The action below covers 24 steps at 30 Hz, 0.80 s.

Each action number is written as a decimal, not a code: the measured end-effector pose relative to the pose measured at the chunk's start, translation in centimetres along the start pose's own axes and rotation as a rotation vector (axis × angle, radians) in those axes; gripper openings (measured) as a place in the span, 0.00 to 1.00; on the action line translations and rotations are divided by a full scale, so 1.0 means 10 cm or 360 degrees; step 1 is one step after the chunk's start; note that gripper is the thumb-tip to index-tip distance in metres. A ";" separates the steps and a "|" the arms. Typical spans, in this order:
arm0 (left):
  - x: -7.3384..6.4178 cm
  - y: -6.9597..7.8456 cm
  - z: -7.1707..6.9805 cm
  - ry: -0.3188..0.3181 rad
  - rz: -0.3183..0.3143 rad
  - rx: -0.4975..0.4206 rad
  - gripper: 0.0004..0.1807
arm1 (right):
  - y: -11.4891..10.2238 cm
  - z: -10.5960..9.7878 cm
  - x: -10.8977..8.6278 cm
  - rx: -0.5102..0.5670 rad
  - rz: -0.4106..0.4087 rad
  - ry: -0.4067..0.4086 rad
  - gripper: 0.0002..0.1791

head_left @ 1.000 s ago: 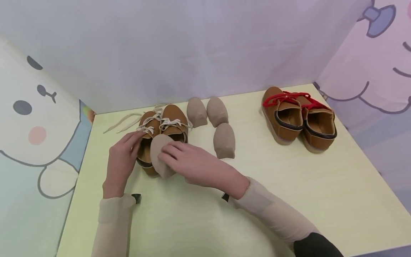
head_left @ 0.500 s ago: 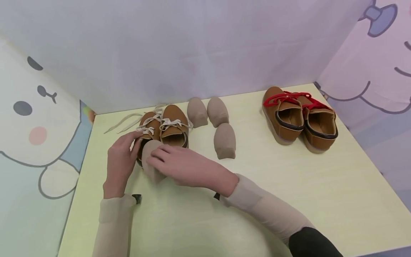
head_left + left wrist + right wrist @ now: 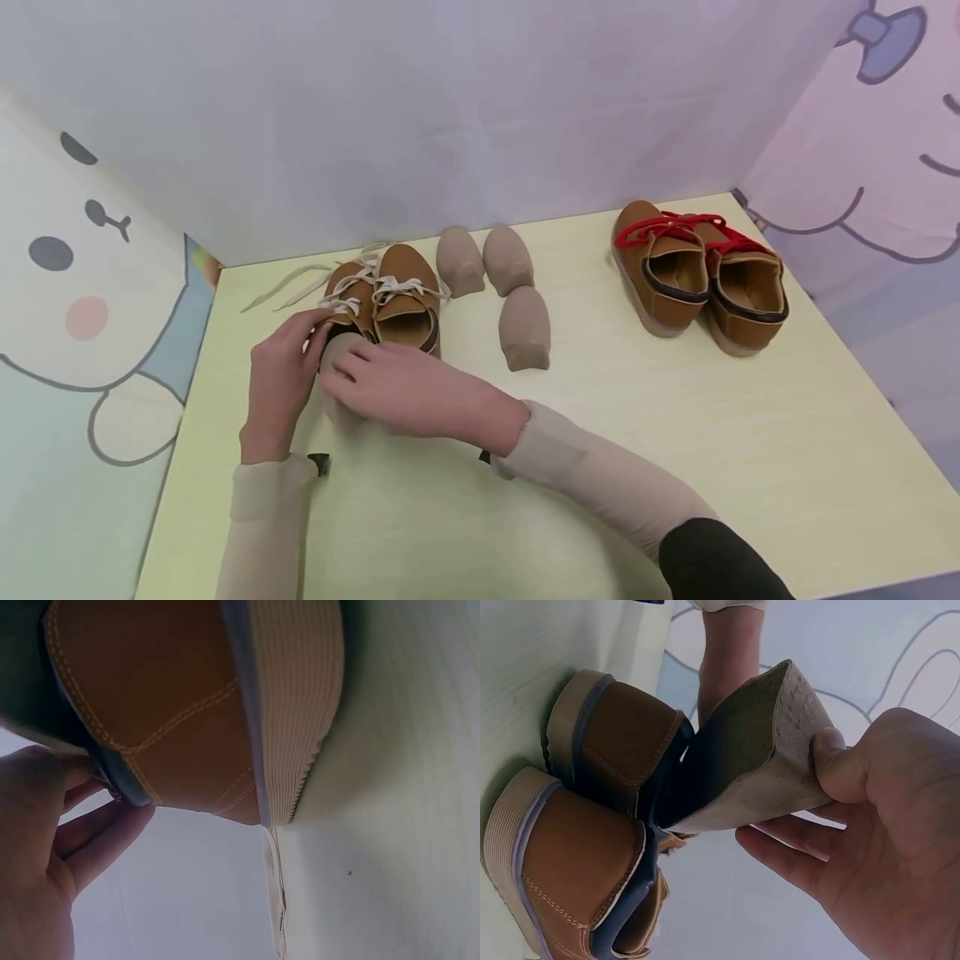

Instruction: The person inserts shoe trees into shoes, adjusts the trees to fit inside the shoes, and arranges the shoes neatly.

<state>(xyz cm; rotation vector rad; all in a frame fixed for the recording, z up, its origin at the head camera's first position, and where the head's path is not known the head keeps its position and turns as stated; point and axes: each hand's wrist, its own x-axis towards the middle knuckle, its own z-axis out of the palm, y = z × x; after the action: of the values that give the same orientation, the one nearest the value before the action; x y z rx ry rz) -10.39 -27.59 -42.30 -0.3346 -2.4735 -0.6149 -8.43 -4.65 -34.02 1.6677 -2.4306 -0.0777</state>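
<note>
A pair of brown shoes with off-white laces stands at the left of the table; these are the left shoe (image 3: 345,282) and the right shoe (image 3: 406,263). My left hand (image 3: 281,375) pinches the collar edge of the left shoe, thumb and fingertips on its rim in the left wrist view. In my right hand (image 3: 431,387) is a beige shoe insert (image 3: 742,750), gripped at its wide end between thumb and fingers. Its narrower end points into the left shoe's opening, and how deep it sits is hidden.
Three similar beige inserts lie beside the pair: one at the back left (image 3: 460,262), one at the back right (image 3: 508,260) and a front one (image 3: 525,330). Brown shoes with red laces (image 3: 667,292) stand at the right. A pale wall (image 3: 450,117) closes the table's back.
My right hand has moved left and slightly down with the insert, from between the two shoes to the left shoe's opening. The left hand has stayed almost still on the collar.
</note>
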 end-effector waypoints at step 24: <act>-0.02 -0.10 0.02 0.0068 -0.0057 -0.0314 0.12 | -0.04 0.07 0.35 0.0174 0.0237 -0.0141 0.24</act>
<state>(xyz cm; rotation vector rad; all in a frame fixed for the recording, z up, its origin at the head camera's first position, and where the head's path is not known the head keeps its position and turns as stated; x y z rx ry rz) -10.67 -28.44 -42.91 -0.3492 -2.3878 -0.8754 -9.39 -8.09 -34.29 1.5507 -2.6616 0.0031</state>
